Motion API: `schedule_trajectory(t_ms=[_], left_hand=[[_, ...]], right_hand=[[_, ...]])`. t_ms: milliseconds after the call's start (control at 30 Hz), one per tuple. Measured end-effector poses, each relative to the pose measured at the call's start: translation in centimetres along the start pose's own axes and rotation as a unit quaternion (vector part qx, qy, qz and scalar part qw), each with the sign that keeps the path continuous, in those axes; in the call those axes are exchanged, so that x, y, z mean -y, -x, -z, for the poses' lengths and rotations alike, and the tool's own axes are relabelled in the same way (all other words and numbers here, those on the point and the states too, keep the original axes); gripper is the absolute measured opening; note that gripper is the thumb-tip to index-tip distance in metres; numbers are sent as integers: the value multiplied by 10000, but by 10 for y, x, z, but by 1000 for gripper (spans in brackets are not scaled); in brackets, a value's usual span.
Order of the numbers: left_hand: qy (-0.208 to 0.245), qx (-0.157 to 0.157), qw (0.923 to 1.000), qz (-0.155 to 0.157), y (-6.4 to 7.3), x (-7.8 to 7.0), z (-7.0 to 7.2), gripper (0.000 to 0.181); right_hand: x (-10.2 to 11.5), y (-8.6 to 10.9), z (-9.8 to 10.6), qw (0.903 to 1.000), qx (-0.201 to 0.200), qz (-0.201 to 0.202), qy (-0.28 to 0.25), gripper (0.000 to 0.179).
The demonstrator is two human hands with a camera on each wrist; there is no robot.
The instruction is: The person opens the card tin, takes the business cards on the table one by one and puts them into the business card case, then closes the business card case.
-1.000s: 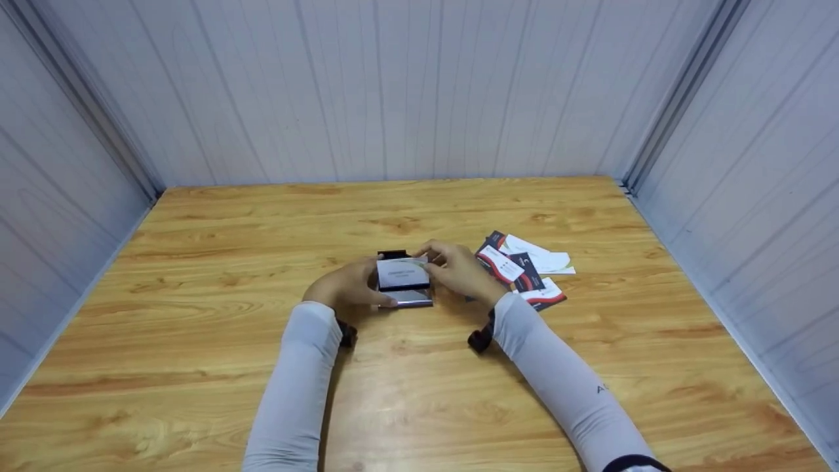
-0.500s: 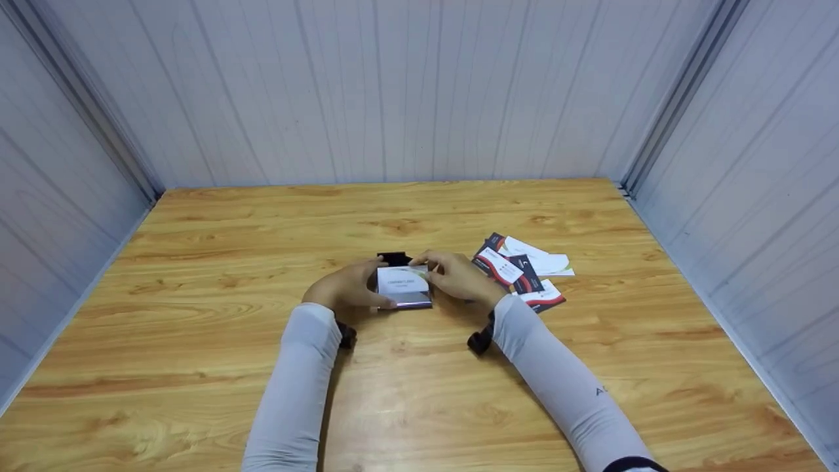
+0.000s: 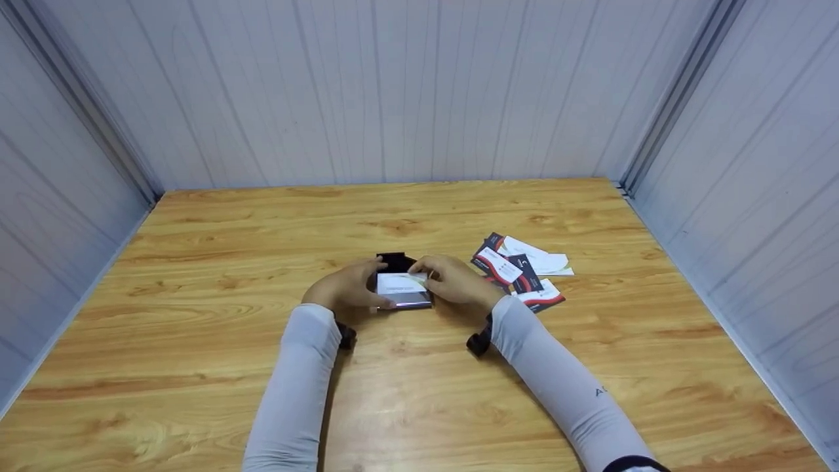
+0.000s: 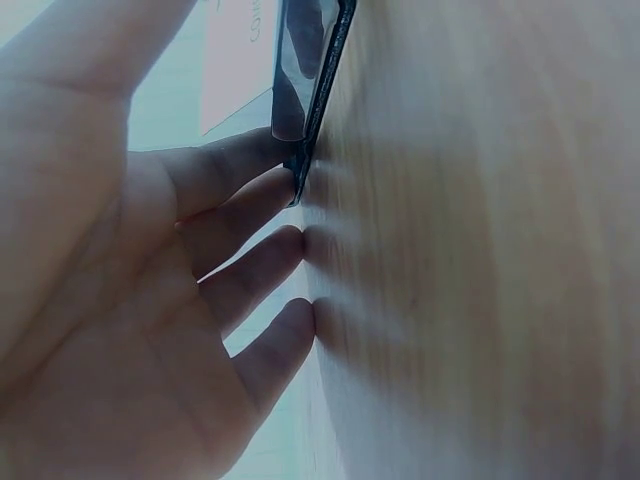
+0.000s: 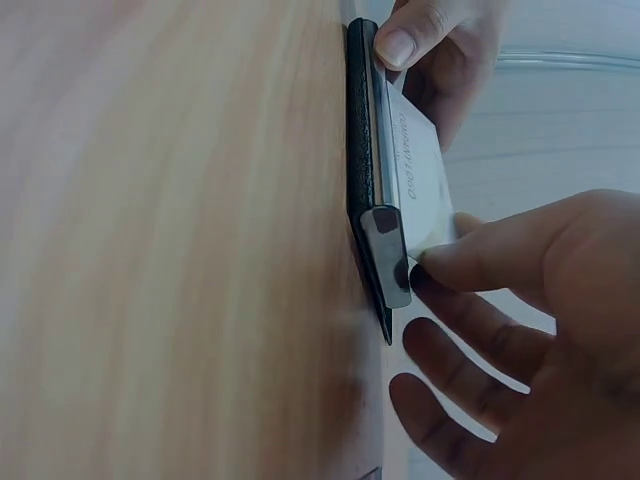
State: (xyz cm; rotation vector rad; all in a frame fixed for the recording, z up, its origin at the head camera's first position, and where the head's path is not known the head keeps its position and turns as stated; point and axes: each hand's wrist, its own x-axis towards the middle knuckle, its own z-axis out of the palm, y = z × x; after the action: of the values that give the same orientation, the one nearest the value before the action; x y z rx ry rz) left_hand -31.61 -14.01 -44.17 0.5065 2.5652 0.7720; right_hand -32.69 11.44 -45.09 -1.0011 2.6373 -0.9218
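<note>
In the head view, a black and silver business card case (image 3: 409, 300) lies on the table with its dark lid (image 3: 392, 260) folded back. My left hand (image 3: 346, 286) grips the case's left end, thumb at the near metal edge. A white business card (image 3: 398, 283), printed with a company logo, sits tilted in the case. Whether there is one card or a stack, I cannot tell. My right hand (image 3: 457, 280) pinches its right end. The right wrist view shows that thumb and forefinger on the card (image 5: 425, 180), with the other fingers spread beside the case (image 5: 362, 150).
Several loose business cards (image 3: 518, 265), white, black and red, lie overlapping on the wooden table (image 3: 262, 249) just right of my right hand. Pale panel walls (image 3: 406, 92) enclose the table at the back and both sides.
The white card has come down toward me into the case, lying flatter and covering more of the dark gap. More of the black lid shows behind. My right hand has moved slightly nearer with it.
</note>
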Motion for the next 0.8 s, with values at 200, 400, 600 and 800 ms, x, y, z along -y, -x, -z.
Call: schedule_trajectory(t_ms=[200, 400, 600, 800], left_hand=[[62, -21, 10000, -32, 0, 0, -1, 99], [132, 3, 9998, -121, 0, -2, 0, 99], [70, 47, 10000, -10, -1, -2, 0, 99], [39, 19, 10000, -58, -1, 0, -1, 99]], right_hand=[[1, 1, 0, 9989, 181, 223, 357, 30], [3, 3, 1, 9972, 95, 482, 568, 29], [2, 5, 0, 9958, 227, 567, 682, 31], [4, 6, 2, 9956, 440, 545, 624, 33]])
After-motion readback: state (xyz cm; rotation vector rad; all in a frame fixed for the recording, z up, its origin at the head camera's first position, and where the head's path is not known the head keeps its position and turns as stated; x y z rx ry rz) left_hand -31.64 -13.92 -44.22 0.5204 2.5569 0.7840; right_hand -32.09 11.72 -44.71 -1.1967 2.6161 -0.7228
